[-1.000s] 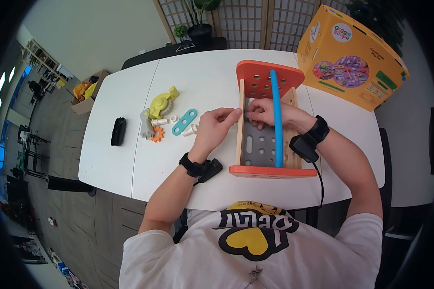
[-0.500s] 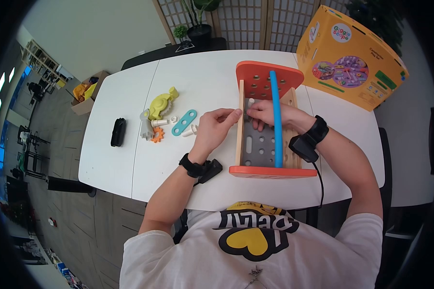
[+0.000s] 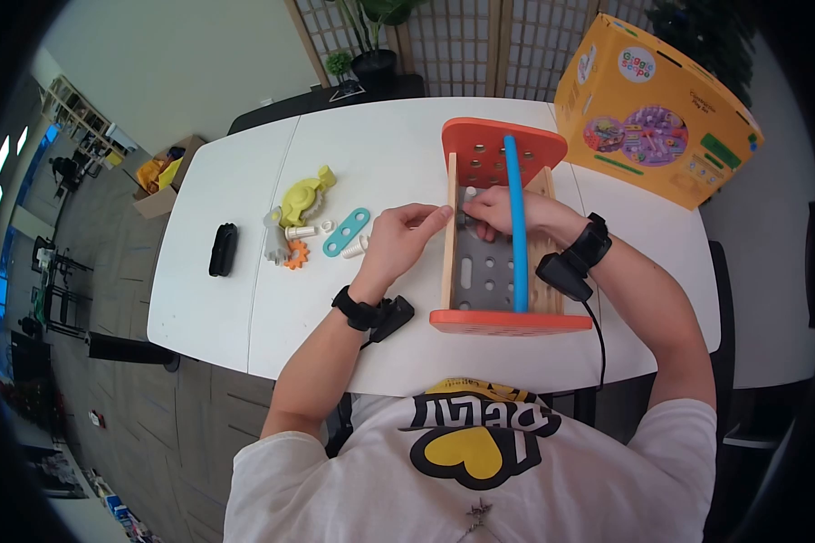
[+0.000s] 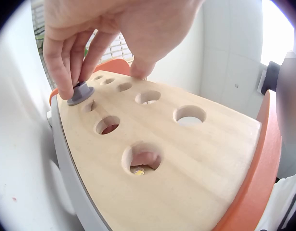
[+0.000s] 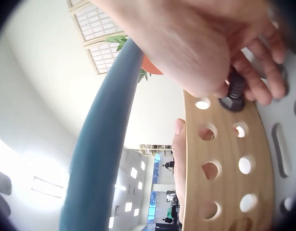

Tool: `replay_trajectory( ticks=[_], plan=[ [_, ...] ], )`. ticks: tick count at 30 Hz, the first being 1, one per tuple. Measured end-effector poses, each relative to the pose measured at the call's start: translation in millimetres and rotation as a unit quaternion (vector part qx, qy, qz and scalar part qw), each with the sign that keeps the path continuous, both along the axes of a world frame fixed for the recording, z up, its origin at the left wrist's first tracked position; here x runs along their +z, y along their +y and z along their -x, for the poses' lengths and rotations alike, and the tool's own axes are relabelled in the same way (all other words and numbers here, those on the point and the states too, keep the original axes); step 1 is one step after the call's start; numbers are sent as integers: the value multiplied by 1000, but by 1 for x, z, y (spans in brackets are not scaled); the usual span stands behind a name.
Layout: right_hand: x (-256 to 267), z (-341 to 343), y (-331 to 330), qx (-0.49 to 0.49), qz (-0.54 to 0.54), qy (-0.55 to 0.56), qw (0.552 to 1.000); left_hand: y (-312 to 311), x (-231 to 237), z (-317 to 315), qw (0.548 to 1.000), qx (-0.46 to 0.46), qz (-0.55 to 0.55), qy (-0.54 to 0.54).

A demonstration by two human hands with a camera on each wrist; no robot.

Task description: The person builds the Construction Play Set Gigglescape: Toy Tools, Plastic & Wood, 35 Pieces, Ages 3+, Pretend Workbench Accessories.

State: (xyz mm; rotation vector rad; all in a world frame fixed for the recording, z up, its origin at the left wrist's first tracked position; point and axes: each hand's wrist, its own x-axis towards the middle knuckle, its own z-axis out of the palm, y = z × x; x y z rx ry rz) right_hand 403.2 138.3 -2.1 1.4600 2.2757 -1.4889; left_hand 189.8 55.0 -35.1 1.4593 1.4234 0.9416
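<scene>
An orange-ended toy workbench (image 3: 513, 323) with wooden side panels lies before me. Outside its left panel (image 4: 162, 125), my left hand (image 3: 403, 237) holds a grey flanged bolt piece (image 4: 81, 94) in its fingertips, thumb at the panel's edge. My right hand (image 3: 525, 214) reaches in under the blue bar (image 3: 518, 226). Its thumb side and fingers close round a dark grey threaded bolt (image 5: 236, 85), whose hexagonal part sits by the panel's inner face. Part of the shank is hidden by the hand. A white peg (image 3: 470, 193) stands just beyond the right fingertips.
Left on the white table (image 3: 217, 326) lie a yellow-green toy tool (image 3: 301, 201), a teal strip (image 3: 346, 233), an orange gear (image 3: 296, 254), white screws and a grey piece (image 3: 274, 237). A black case (image 3: 224, 250) is farther left. A yellow box (image 3: 656, 118) stands back right.
The right hand's fingers have shifted slightly inside the workbench, uncovering the white peg. The left hand stays in place at the panel. The head view has tilted a little.
</scene>
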Motion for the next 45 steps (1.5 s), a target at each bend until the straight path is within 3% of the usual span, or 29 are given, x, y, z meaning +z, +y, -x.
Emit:
replay_trajectory(
  ticks=[3, 5, 6, 9, 11, 14, 15, 18, 21, 24, 27, 30, 33, 37, 40, 43, 45],
  plan=[
    [4, -24, 2, 66, -194, -9, 979, -4, 15, 5, 999, 1, -37, 39],
    [0, -45, 0, 90, -359, 32, 928, -10, 20, 7, 988, -44, -146, 10],
    [2, -54, 1, 89, -382, 8, 920, -15, 23, 8, 978, -66, -199, -4],
    [27, -72, -1, 69, -428, -27, 901, -37, 50, 15, 906, -283, -313, 4],
    [55, -78, -7, 31, -430, -3, 902, -49, 58, 16, 889, -341, -305, 32],
    [60, -88, -6, -59, -537, 66, 839, -57, 52, 21, 890, -351, -285, 66],
    [54, -91, 0, -43, -609, 103, 785, -58, 53, 25, 889, -347, -287, 78],
    [42, -96, 5, -101, -576, 125, 801, -55, 51, 39, 909, -319, -258, 69],
    [37, -106, 6, -152, -386, 139, 899, -43, 42, 64, 933, -269, -228, 67],
    [28, -115, 4, -175, -365, 179, 897, -34, 27, 82, 966, -150, -201, 60],
    [35, -124, 2, -175, -364, 127, 906, -28, 10, 92, 988, -6, -143, 56],
    [46, -128, 2, -222, -204, 127, 945, -27, 9, 89, 998, 41, -37, 42],
    [9, -138, 22, -241, -137, 158, 948, -28, 9, 79, 997, 16, 41, 64],
    [14, -120, 1, -210, -28, 215, 953, -25, 6, 65, 995, 1, 103, 18],
    [20, -117, 1, -221, -10, 207, 953, -22, 1, 61, 995, 1, 97, -12],
    [19, -118, 5, -220, -12, 199, 955, -20, 10, 59, 998, -5, 25, 59],
    [23, -117, 2, -248, -27, 237, 939, -16, 11, 58, 999, 20, 1, 38]
  ],
)
